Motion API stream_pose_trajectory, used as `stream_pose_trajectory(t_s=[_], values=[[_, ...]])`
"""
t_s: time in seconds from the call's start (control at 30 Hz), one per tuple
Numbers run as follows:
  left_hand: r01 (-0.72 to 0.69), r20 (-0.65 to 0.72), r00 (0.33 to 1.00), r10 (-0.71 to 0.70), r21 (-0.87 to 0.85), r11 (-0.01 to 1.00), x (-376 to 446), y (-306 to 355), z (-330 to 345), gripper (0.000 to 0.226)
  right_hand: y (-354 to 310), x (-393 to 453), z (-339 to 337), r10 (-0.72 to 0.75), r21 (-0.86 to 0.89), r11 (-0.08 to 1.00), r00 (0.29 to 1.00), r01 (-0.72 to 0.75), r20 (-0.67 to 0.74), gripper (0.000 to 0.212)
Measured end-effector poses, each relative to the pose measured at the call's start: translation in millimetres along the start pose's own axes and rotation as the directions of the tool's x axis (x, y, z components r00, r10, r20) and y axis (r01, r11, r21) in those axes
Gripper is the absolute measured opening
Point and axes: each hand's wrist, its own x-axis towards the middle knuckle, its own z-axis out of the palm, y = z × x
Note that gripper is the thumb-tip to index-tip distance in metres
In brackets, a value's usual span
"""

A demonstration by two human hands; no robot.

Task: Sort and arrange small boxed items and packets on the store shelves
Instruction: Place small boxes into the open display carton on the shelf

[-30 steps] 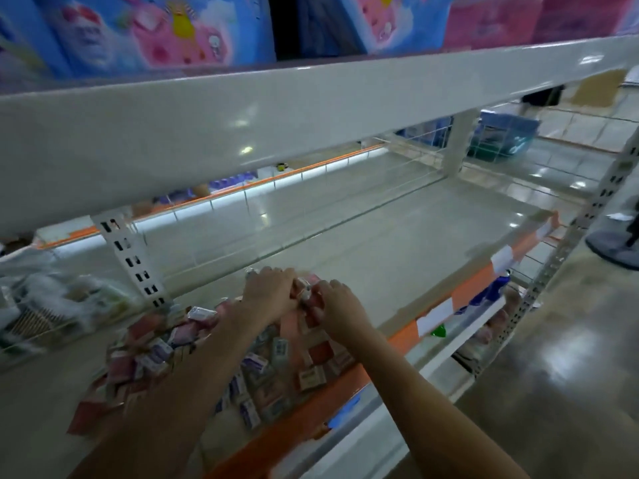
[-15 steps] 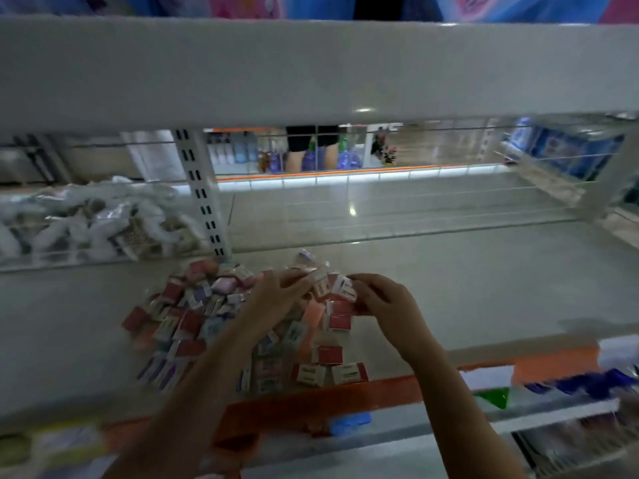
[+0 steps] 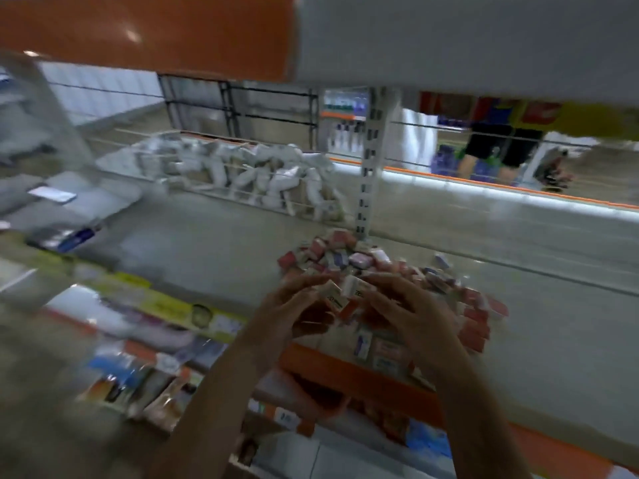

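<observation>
Both hands hold a small cluster of little boxes (image 3: 340, 295) between them: the left hand (image 3: 294, 312) curls its fingers round the boxes from the left, and the right hand (image 3: 403, 305) pinches them from the right, fingertips meeting over the white-and-red packs. The cluster is raised just above the near edge of a heap of small red, pink and white boxes (image 3: 390, 274) lying on the grey shelf (image 3: 207, 247), beside the perforated upright (image 3: 368, 160). Behind a wire divider, white plastic packets (image 3: 262, 171) are piled. The shelf's orange front strip (image 3: 345, 371) runs below the hands; motion blur hides the box labels.
</observation>
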Motion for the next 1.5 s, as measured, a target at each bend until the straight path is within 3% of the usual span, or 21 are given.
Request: stream_pose_trajectory(t_s=[0.13,0.47,0.73,1.03,1.2,1.5], values=[[-0.016,-0.116,0.993,0.008,-0.067,0.998,-31,12,-55,0.024,2,21,59,0.004,0.009,1.000,0.980,-0.006,0.198,0.035],[-0.003,-0.324,0.946,0.005,0.005,1.000,-118,53,-242,0.031,2,48,270,0.032,-0.076,0.997,0.903,0.001,0.428,0.034],[-0.066,-0.417,0.898,0.143,0.194,0.979,-144,85,-366,0.038,6,80,400,-0.005,-0.053,0.998,0.898,0.032,0.441,0.035],[-0.039,-0.406,0.881,0.244,0.450,0.892,-100,97,-485,0.028,16,164,502,-0.074,-0.153,0.969,0.813,0.196,0.577,0.040],[-0.053,-0.388,0.884,0.263,0.475,0.878,-53,136,-558,0.028,10,236,556,-0.142,-0.151,0.952,0.821,0.267,0.554,0.041],[-0.097,-0.376,0.869,0.321,0.508,0.856,19,193,-664,0.027,-1,347,629,-0.129,-0.266,0.918,0.858,0.293,0.497,0.032]])
